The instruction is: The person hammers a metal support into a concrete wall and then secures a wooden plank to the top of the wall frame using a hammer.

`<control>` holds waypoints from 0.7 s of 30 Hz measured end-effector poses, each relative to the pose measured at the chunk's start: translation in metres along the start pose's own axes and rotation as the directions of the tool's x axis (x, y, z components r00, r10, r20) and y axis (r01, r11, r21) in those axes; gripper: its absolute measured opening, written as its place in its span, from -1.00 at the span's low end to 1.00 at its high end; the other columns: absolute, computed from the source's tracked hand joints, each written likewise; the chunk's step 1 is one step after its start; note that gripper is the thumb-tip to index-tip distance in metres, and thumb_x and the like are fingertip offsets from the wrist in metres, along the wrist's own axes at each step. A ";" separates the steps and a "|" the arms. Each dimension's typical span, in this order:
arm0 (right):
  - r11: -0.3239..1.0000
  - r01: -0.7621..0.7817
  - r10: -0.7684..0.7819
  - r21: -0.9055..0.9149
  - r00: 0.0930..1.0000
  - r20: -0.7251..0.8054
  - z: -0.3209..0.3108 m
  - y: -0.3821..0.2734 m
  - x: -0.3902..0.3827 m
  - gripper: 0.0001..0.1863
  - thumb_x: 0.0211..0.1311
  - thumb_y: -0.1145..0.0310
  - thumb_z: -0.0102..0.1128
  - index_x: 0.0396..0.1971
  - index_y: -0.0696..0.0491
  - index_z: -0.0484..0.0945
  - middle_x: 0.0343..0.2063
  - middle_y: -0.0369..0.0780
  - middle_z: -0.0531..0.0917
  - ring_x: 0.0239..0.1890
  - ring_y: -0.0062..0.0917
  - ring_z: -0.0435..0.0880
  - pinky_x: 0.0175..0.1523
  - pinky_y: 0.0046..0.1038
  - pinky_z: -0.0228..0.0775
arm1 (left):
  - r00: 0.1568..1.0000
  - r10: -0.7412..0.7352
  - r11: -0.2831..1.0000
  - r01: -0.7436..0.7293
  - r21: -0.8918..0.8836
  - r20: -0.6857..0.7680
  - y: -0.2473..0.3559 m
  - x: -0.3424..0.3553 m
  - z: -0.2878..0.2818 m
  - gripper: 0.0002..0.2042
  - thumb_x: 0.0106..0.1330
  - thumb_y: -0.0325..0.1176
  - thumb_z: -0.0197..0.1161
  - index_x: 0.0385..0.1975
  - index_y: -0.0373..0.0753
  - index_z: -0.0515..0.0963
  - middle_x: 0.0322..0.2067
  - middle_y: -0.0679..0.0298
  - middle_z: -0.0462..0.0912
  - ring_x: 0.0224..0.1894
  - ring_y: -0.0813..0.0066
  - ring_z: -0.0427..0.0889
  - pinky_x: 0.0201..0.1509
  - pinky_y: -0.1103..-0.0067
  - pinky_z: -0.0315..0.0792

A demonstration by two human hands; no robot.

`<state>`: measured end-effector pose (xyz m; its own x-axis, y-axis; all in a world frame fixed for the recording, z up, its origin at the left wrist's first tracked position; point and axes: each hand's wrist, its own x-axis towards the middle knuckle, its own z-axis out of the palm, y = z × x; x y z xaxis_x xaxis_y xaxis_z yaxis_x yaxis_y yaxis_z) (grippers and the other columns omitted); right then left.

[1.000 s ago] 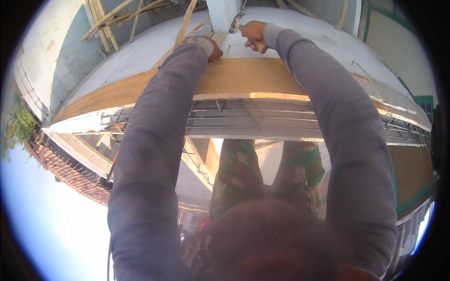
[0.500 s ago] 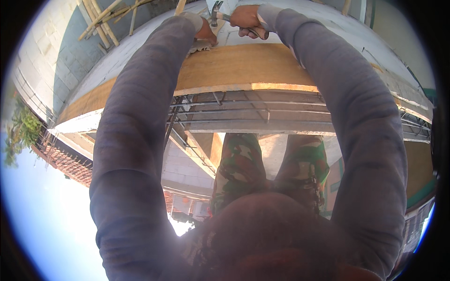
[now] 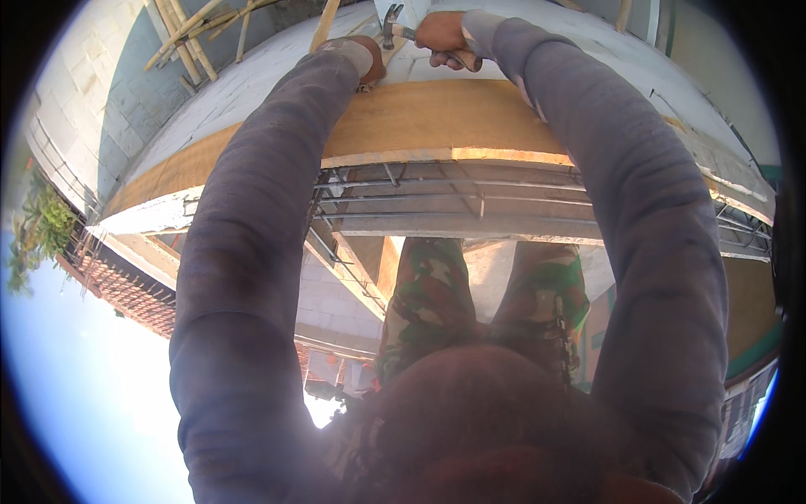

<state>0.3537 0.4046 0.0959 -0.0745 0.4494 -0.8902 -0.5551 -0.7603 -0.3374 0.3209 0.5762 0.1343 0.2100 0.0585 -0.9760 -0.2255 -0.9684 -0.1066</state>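
My right hand (image 3: 442, 32) is wrapped round the handle of a claw hammer (image 3: 391, 27), whose metal head points left. The hammer is held above the far side of a wooden board (image 3: 437, 118). My left hand (image 3: 372, 60) is bent down at the board's far edge, left of the hammer. Its fingers are curled and mostly hidden behind the wrist, over a small pale crumpled thing (image 3: 366, 86). What they grip there, if anything, does not show.
Steel bars (image 3: 470, 199) run along the gap below the board's near edge. Bamboo poles (image 3: 180, 38) lean at the far left by a pale block wall (image 3: 71, 84). A narrow wooden strip (image 3: 324, 25) stands beyond my left hand. My legs in camouflage trousers (image 3: 432, 290) are below.
My left hand has turned and bent over the pale crumpled thing, covering most of it, and the left forearm has shifted slightly right. The right hand and hammer have hardly moved.
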 end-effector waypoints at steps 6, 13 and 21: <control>0.965 0.250 -0.256 -0.074 0.961 -0.101 -0.020 0.035 0.120 -0.91 0.11 0.43 0.28 -0.43 0.13 0.62 -0.59 -0.20 0.62 -0.60 -0.41 0.56 -0.53 -0.27 0.43 | 0.982 -0.185 0.968 0.188 -0.165 0.035 0.000 0.045 0.052 -0.59 0.41 -0.13 0.17 0.10 -0.22 0.68 0.12 0.06 0.71 0.20 0.08 0.68 0.27 0.25 0.50; 0.474 0.282 -0.291 -0.834 0.944 0.153 -0.006 0.023 0.125 -0.84 0.35 0.39 -0.10 -0.30 0.15 0.43 -0.66 -0.19 0.45 -0.68 -0.43 0.43 -0.67 -0.27 0.26 | 0.981 -0.191 0.889 0.180 -0.420 0.016 0.002 0.016 0.031 -0.59 0.38 -0.19 0.17 0.13 -0.22 0.67 0.19 0.04 0.66 0.27 0.03 0.61 0.31 0.26 0.48; 0.407 0.205 -0.220 -0.890 0.968 0.122 0.008 0.001 0.089 -0.83 0.28 0.46 -0.06 -0.29 0.20 0.52 -0.51 -0.09 0.61 -0.60 -0.31 0.57 -0.58 -0.18 0.44 | 0.984 -0.180 0.877 0.159 -0.454 -0.001 0.003 0.014 0.030 -0.62 0.36 -0.23 0.23 0.11 -0.21 0.69 0.15 0.05 0.69 0.23 0.03 0.65 0.28 0.28 0.50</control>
<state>0.3393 0.4475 0.0185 -0.0510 0.6597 -0.7498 0.4963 -0.6348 -0.5922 0.2949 0.5814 0.1145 0.2483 0.2311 -0.9407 0.2680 -0.9496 -0.1626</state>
